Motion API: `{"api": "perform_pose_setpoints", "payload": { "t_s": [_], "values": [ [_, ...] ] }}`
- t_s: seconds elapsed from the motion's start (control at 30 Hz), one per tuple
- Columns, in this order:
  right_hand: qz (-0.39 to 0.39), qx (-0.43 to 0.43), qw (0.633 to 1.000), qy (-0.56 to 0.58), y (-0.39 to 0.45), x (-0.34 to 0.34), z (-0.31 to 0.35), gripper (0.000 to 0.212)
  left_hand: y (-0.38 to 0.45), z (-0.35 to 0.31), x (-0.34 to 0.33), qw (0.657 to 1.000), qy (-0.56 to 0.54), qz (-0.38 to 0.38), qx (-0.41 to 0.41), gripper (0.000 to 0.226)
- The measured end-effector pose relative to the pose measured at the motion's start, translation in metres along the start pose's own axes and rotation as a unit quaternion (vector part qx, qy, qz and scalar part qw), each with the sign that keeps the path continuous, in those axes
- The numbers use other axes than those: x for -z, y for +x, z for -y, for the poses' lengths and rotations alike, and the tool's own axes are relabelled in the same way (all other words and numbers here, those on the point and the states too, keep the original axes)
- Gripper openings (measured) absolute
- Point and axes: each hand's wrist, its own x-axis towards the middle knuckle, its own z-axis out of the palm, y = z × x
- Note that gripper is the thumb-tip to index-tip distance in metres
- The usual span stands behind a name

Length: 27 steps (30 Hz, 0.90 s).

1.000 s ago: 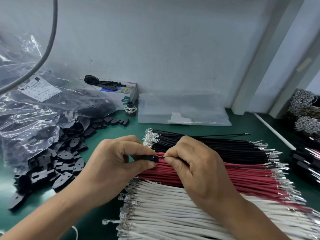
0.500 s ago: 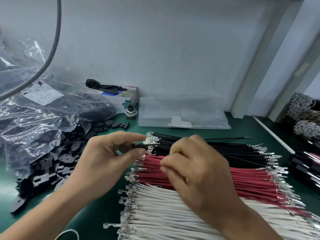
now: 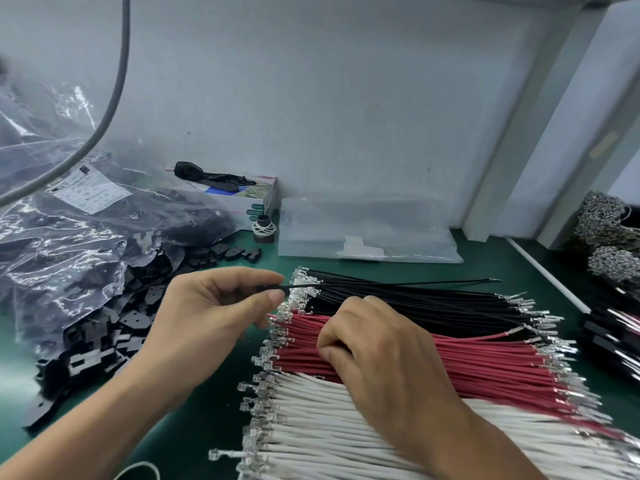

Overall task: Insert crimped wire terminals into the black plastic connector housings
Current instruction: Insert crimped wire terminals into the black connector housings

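In the head view, the left hand [image 3: 207, 317] pinched a small black housing [image 3: 268, 289] between thumb and first finger, held up over the green counter [image 3: 207, 410]. One black wire [image 3: 398, 284] already stuck out of that housing and ran off to the right, above the pile of black wires [image 3: 415, 303]. The right hand [image 3: 377, 355] lay on the red wires [image 3: 485, 362], with its fingers [image 3: 341, 332] curled down and pinching at one of them near its shiny metal end. It was hard to tell if a single red wire was truly caught. The white wires [image 3: 346, 427] lay closest to the person. More loose black housings [image 3: 104, 327] spilled from a clear plastic bag [image 3: 69, 244] on the left. It looked like the black wire was done and a red one was being picked. Next, the red wire would likely need lifting free, turning so its metal tip faced the housing, and pushing into an empty hole.
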Motion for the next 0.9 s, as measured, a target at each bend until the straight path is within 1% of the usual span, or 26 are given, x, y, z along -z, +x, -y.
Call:
{"api": "perform_pose_setpoints", "payload": {
  "t_s": [0.07,0.13,0.2,0.23,0.3,0.33,0.4,0.43,0.6,0.9],
  "values": [
    [-0.032,-0.027,0.998,0.055,0.0,0.005,-0.004,0.003,0.001,0.0,0.002,1.0,-0.01,-0.006,0.01,0.033],
    [-0.075,-0.045,0.99,0.112,0.001,0.013,-0.008,0.014,0.002,0.001,0.004,0.999,-0.036,0.0,0.028,0.033],
    [-0.105,-0.045,0.987,0.113,0.003,0.018,-0.01,0.024,0.003,0.001,0.005,0.997,-0.064,0.021,0.049,0.034],
    [-0.112,-0.043,0.987,0.108,0.003,0.019,-0.01,0.026,0.003,0.0,0.006,0.995,-0.076,0.036,0.06,0.034],
    [-0.12,-0.04,0.987,0.101,0.002,0.02,-0.009,0.026,0.003,0.0,0.007,0.99,-0.098,0.065,0.075,0.038],
    [-0.122,-0.039,0.987,0.098,0.002,0.019,-0.009,0.026,0.003,-0.001,0.007,0.989,-0.103,0.075,0.08,0.045],
    [-0.121,-0.043,0.987,0.097,0.0,0.019,-0.009,0.025,0.003,0.0,0.007,0.986,-0.111,0.088,0.085,0.055],
    [-0.122,-0.045,0.987,0.099,0.0,0.019,-0.009,0.025,0.003,0.0,0.007,0.985,-0.115,0.092,0.087,0.057],
    [-0.121,-0.044,0.985,0.114,-0.002,0.019,-0.011,0.022,0.003,0.001,0.007,0.981,-0.12,0.111,0.103,0.048],
    [-0.151,-0.04,0.978,0.139,-0.003,0.019,-0.007,0.013,0.002,0.002,0.006,0.978,-0.122,0.129,0.112,0.046]
  ]
}}
